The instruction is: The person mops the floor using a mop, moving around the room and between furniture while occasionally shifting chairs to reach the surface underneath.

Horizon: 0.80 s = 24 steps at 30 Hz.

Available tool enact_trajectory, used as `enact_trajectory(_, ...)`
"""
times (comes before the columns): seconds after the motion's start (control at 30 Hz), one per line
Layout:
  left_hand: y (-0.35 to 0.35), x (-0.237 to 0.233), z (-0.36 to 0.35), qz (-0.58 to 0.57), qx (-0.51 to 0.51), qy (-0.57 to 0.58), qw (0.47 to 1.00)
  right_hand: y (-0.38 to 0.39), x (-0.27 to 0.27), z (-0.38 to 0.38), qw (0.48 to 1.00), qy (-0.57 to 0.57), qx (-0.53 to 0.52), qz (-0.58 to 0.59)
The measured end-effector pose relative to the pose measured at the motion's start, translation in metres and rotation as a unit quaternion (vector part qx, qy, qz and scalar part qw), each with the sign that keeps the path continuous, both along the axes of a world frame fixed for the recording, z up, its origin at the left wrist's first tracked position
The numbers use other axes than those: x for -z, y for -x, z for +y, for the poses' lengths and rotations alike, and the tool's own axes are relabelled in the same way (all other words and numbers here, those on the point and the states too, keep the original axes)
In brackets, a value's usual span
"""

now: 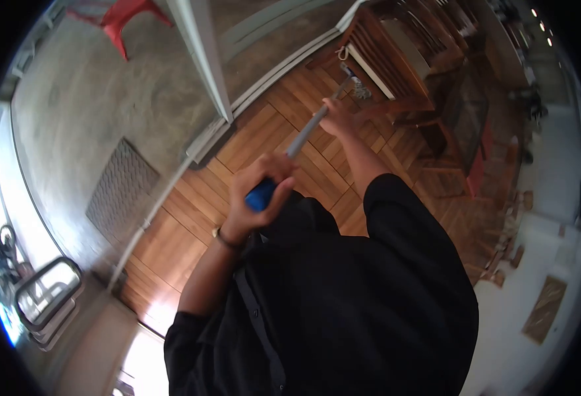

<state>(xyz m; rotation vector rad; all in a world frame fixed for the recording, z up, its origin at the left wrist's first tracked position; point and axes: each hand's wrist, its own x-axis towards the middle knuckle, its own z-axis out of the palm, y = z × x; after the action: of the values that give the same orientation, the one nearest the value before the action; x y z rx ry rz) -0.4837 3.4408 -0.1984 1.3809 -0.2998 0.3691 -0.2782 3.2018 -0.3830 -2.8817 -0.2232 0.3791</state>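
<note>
A mop with a grey pole [307,137] slants away from my body across the wooden floor. My left hand [261,188] is wrapped around its blue top end [260,196], close to my chest. Farther down the pole, my right hand [335,119] grips it with the arm stretched forward. The mop's greyish strands [361,91] lie on the floor beside a wooden chair [376,59], and they look blurred.
Wooden chairs and a table [465,125] stand to the right. A white door frame [205,66] and floor track border the tiles on the left. Beyond lie a grey mat [120,191] and a red plastic chair [120,23]. A metal-framed chair [48,294] stands lower left.
</note>
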Motion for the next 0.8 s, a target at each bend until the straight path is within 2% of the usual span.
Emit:
enact_trajectory(0.07, 0.007, 0.028, -0.009, 0.033, -0.012, 0.03, 0.999, 0.007, 0.026, -0.011, 1.0, -0.012, 0.016, 0.022)
enact_trajectory(0.13, 0.037, 0.032, -0.006, 0.027, -0.012, 0.027, 0.999, 0.024, 0.038, -0.009, 0.997, -0.019, 0.03, 0.074)
enact_trajectory(0.2, 0.076, 0.037, 0.011, 0.026, -0.013, 0.026, 0.999, 0.061, 0.034, 0.011, 0.999, -0.022, -0.016, 0.035)
enact_trajectory(0.33, 0.167, 0.023, 0.089, 0.054, -0.069, 0.051, 0.995, 0.152, 0.023, 0.086, 0.998, -0.017, -0.061, -0.002)
enact_trajectory(0.37, 0.193, 0.017, 0.11, 0.059, -0.084, 0.109, 0.989, 0.18, 0.016, 0.109, 0.996, -0.039, -0.08, -0.007)
enact_trajectory(0.43, 0.249, 0.003, 0.155, 0.037, -0.132, 0.099, 0.986, 0.24, -0.01, 0.159, 0.994, -0.046, -0.101, 0.016)
enact_trajectory(0.5, 0.302, -0.033, 0.187, 0.02, -0.213, 0.123, 0.969, 0.291, -0.013, 0.187, 0.963, -0.113, -0.237, -0.054)
enact_trajectory(0.57, 0.347, -0.063, 0.217, -0.046, -0.294, 0.046, 0.954, 0.342, -0.039, 0.224, 0.927, -0.213, -0.302, -0.071)
enact_trajectory(0.6, 0.369, -0.073, 0.232, -0.099, -0.335, -0.02, 0.937, 0.365, -0.058, 0.241, 0.92, -0.239, -0.311, -0.027)
enact_trajectory(0.63, 0.405, -0.075, 0.25, -0.159, -0.391, -0.21, 0.882, 0.384, -0.077, 0.254, 0.911, -0.263, -0.317, 0.018)
enact_trajectory(0.67, 0.41, -0.095, 0.246, -0.196, -0.366, -0.011, 0.91, 0.399, -0.096, 0.263, 0.914, -0.239, -0.321, 0.064)
enact_trajectory(0.7, 0.418, -0.103, 0.247, -0.305, -0.299, 0.101, 0.899, 0.409, -0.112, 0.27, 0.914, -0.216, -0.326, 0.107)
enact_trajectory(0.73, 0.394, -0.12, 0.236, -0.36, -0.186, 0.223, 0.887, 0.411, -0.119, 0.272, 0.912, -0.193, -0.33, 0.149)
enact_trajectory(0.8, 0.382, -0.119, 0.228, -0.305, -0.091, 0.196, 0.928, 0.398, -0.112, 0.264, 0.925, -0.165, -0.323, 0.111)
